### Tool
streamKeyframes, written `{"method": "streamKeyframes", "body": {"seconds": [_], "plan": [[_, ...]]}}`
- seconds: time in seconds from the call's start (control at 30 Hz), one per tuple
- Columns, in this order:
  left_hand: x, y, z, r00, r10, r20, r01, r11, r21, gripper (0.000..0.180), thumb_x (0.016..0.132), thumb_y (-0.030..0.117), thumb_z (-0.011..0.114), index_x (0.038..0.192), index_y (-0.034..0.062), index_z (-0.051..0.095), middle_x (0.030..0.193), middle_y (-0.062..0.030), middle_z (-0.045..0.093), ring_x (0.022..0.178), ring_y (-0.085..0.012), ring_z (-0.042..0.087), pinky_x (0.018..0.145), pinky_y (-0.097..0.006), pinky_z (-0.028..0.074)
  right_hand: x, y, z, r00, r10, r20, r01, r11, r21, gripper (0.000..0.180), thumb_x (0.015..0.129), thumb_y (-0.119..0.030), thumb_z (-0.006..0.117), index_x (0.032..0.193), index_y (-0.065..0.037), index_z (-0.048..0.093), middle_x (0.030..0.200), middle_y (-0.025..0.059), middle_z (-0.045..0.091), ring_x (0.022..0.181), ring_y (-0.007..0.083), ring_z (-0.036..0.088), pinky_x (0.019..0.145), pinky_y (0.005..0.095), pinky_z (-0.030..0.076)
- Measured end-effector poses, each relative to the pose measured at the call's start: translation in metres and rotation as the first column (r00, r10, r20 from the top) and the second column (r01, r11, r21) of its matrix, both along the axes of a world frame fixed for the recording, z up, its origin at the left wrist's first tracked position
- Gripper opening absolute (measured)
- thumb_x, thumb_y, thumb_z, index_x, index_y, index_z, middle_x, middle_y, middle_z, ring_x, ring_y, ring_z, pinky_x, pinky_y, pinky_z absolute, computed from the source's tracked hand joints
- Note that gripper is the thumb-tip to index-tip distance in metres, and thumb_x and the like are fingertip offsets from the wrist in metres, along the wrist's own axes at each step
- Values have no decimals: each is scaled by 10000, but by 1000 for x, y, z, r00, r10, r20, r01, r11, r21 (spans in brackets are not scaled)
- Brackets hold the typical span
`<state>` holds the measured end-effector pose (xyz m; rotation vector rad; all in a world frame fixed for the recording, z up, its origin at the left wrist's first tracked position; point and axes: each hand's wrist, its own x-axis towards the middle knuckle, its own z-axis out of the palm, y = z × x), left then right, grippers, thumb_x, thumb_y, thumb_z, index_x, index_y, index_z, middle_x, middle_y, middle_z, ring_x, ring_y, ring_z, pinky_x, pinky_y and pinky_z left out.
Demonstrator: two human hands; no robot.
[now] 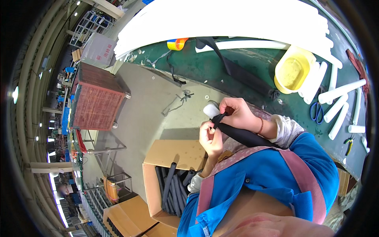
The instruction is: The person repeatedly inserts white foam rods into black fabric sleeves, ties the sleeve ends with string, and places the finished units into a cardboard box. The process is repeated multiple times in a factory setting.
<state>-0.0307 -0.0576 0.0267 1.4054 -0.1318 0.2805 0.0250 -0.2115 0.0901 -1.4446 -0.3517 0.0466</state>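
Both my hands work close together in front of my body at the end of a black fabric sleeve (246,135). My left hand (211,139) pinches the sleeve's edge from the near left. Thumb and fingers of my right hand (239,113) grip the gathered fabric from the other side. A rounded white end (210,111), which looks like foam, sticks out just beyond the fingers. The sleeve runs back under my right wrist toward my body. How far the white piece reaches inside it is hidden.
The green table (252,59) carries a pile of white tubes (221,19), a yellow tub (293,71), a black fabric strip (244,77), blue-handled scissors (316,112) and yellow pliers (349,146). Below left, a cardboard box (150,185) holds several dark tubes. A wooden cart (98,98) stands farther left.
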Motion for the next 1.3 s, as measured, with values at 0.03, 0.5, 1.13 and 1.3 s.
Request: {"method": "streamKeyframes", "body": {"seconds": [0.03,0.5,1.13,1.3], "plan": [[-7,-1,2,1000,0,11,0,999,34,328,814,-139,464,1104,15,471,975,-61,565,881,-119,544,781,-235,429,0,-5,1,998,33,62,-27,996,-85,136,694,14,674,741,-21,551,694,-16,558,654,32,503,545,211,409],[51,6,67,954,-268,-132,283,953,109,187,882,93,591,1048,8,579,855,0,586,735,-68,539,647,-203,435,9,-26,19,906,400,140,-402,916,-15,152,781,32,611,925,-11,592,844,5,583,729,60,540,616,219,433],[139,23,34,950,-100,-297,-39,903,-429,146,842,126,649,935,28,593,884,-77,620,833,-155,607,705,-297,493,20,-2,-3,916,167,366,-46,947,-317,141,762,-32,649,894,-12,602,822,82,548,729,227,551,622,297,441],[129,14,49,885,-360,-295,95,760,-643,318,892,264,616,1089,30,528,921,-75,592,919,-204,584,808,-389,494,44,7,-12,879,129,460,86,904,-418,241,735,-196,731,829,-40,573,836,84,550,769,247,563,657,322,453]]}}
